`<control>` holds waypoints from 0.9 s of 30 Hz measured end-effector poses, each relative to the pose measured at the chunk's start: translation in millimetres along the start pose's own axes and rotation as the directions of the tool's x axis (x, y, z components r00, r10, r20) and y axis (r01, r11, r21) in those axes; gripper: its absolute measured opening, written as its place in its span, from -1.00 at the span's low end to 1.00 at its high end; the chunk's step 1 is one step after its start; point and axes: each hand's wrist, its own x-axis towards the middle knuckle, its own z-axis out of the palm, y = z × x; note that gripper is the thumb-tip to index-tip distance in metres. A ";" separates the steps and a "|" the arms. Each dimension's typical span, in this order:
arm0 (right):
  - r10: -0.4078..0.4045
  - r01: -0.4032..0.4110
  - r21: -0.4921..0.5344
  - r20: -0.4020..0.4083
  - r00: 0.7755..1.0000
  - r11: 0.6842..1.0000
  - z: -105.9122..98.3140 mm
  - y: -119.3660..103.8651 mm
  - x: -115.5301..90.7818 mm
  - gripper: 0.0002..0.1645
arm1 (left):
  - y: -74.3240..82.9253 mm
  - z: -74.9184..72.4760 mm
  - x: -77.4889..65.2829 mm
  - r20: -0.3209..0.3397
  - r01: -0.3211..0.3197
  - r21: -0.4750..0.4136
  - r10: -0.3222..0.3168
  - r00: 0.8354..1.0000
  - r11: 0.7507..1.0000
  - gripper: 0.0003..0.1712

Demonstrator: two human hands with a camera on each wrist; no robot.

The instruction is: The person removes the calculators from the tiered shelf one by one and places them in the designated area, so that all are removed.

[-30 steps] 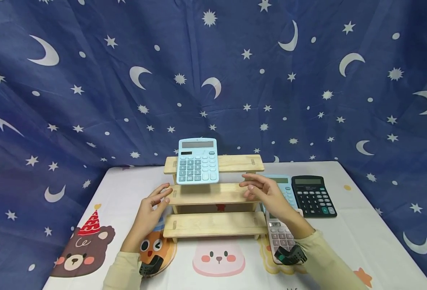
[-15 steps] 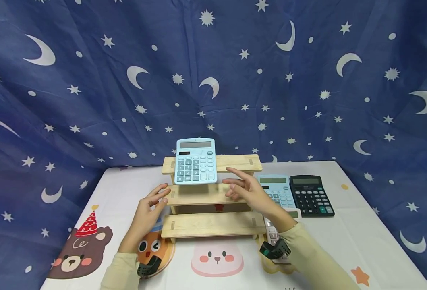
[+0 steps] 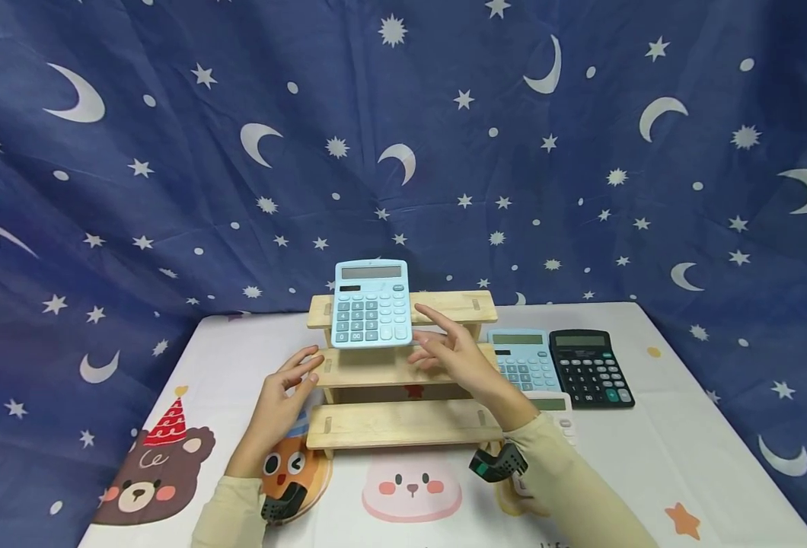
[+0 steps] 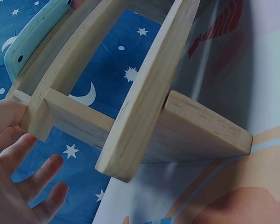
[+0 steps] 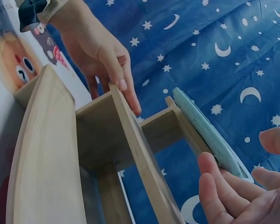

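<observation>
Tabletop [image 3: 684, 426]: white printed cloth. Toward the far right corner, a black calculator [image 3: 590, 371] lies face up, a light-blue calculator [image 3: 525, 356] just left of it. Nearer the near edge, a pale calculator [image 3: 553, 405], partly hidden. Left edge: bear print [image 3: 153, 476]. Beyond the far edge: blue moon-and-star curtain [image 3: 205, 137].

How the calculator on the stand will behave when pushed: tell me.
The calculator is likely stiff: its casing is a slab with no visible sag. It probably won't roll, being flat and boxy. It may tip or slip off the top shelf, since in the head view its lower end reaches past the shelf's front edge.
</observation>
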 end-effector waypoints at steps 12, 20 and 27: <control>0.011 -0.011 0.023 -0.023 1.000 1.000 14.0 0.9 13.4 -0.27 | -0.3 -1.2 -1.5 0.001 0.002 -0.006 -0.002 1.000 1.000 -0.57; -0.009 0.015 0.096 -0.058 0.998 0.995 17.6 4.4 19.1 -0.28 | 0.0 -0.5 -1.0 -0.002 0.003 -0.003 -0.003 1.000 1.000 -0.58; -0.004 0.014 0.144 -0.070 0.998 0.989 19.7 6.9 20.9 -0.20 | 0.9 -0.7 -1.1 -0.002 0.007 -0.002 -0.007 1.000 1.000 -0.58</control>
